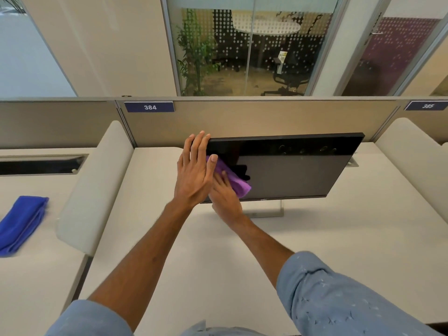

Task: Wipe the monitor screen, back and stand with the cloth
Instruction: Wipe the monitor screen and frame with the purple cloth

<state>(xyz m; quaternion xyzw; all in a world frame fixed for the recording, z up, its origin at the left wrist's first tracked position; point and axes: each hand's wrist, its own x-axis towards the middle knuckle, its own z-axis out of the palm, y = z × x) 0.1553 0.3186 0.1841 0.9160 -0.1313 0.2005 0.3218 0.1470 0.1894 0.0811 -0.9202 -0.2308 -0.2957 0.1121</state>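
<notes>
Two tags, 384 point(150, 107) and 385 point(427, 106), on partition point(266, 118) behind monitor point(291, 175), screen dark, glossy, left hand point(194, 172) flat on its edge, right hand point(226, 198) flat, pressing purple cloth point(236, 181)

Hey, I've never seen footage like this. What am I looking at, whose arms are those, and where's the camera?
There is no machine here, only a person cleaning. The single picture comes from a wide-angle camera worn on the person's head, looking forward and down, so both arms reach in from the bottom edge. The left hand lies with straight fingers against the left edge of a black monitor, seemingly steadying it. The right hand, partly hidden under the left, presses a purple cloth onto the lower left of the screen. The monitor sits on its stand on a pale desk. A folded blue cloth lies on the neighbouring desk to the left.
</notes>
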